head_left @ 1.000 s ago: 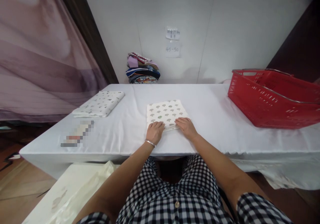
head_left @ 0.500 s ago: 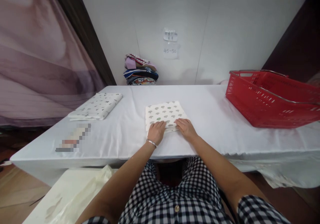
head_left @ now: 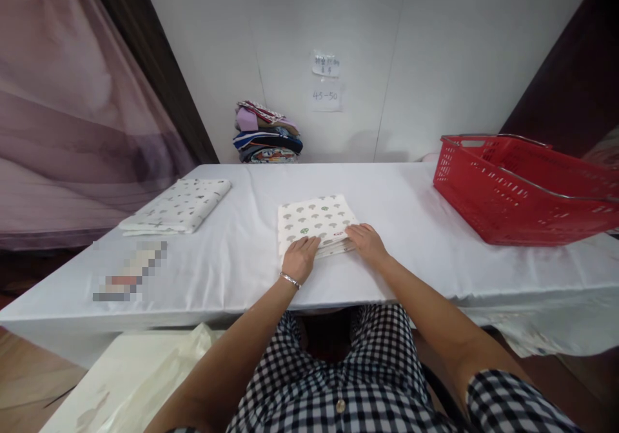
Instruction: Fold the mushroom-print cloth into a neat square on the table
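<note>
A folded white cloth [head_left: 314, 215] with a grey fan-shaped print and a few green and red marks lies in front of me on the table. My left hand [head_left: 298, 259] rests on its near left edge, fingers flat over the fabric. At the near right corner, my right hand [head_left: 368, 244] has its fingers curled over the cloth's edge; its thumb is hidden. Stacked layers show along the near edge between the hands. Farther left lies another folded white cloth [head_left: 181, 206] with a small dark print.
A red plastic basket [head_left: 527, 210] stands on the right of the white-covered table [head_left: 256, 194]. Against the back wall is a pile of folded fabrics [head_left: 268, 137]. A blurred-out item [head_left: 130, 271] lies at the front left. Below left, a white surface [head_left: 130, 362] carries a plastic bag [head_left: 178, 362].
My right hand has slid slightly right along the cloth's near edge, uncovering a red mark. My left hand stays on the near left edge. The view has shifted a little.
</note>
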`<state>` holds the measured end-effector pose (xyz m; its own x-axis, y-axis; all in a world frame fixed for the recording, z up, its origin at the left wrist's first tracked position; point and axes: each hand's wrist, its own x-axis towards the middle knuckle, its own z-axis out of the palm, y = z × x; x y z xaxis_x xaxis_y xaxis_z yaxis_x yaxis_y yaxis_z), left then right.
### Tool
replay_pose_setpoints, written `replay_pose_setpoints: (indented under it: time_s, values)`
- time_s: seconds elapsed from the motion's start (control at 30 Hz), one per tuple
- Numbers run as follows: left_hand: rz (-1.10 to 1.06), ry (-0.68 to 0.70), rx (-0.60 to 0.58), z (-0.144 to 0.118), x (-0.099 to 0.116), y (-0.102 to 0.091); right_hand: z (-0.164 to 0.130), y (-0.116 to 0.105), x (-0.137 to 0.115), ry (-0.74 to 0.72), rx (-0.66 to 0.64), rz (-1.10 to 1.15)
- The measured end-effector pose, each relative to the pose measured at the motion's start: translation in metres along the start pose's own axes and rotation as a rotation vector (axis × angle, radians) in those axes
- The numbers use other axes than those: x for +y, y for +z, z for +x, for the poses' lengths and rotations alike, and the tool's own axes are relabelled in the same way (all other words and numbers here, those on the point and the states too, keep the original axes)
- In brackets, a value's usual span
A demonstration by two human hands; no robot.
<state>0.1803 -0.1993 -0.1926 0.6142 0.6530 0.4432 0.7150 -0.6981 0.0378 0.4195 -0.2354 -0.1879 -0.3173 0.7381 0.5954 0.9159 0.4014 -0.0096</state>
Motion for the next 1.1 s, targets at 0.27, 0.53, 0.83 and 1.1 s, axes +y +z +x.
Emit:
replay_pose_setpoints:
  time_s: [0.27, 0.53, 0.83, 1.1]
  values:
    - [0.042, 0.017, -0.028, -0.001, 0.002, 0.005, -0.007, 0.013, 0.008, -0.008, -0.055, -0.014]
    - [0.079, 0.048, -0.032, -0.003, 0.003, 0.005, -0.013, 0.018, 0.012, 0.012, -0.088, 0.004]
    - [0.058, 0.081, -0.028, -0.010, 0.000, 0.001, -0.026, 0.020, 0.013, 0.139, -0.029, 0.147]
    - [0.000, -0.064, -0.138, 0.013, 0.016, -0.014, -0.041, 0.011, 0.004, 0.419, 0.204, 0.202]
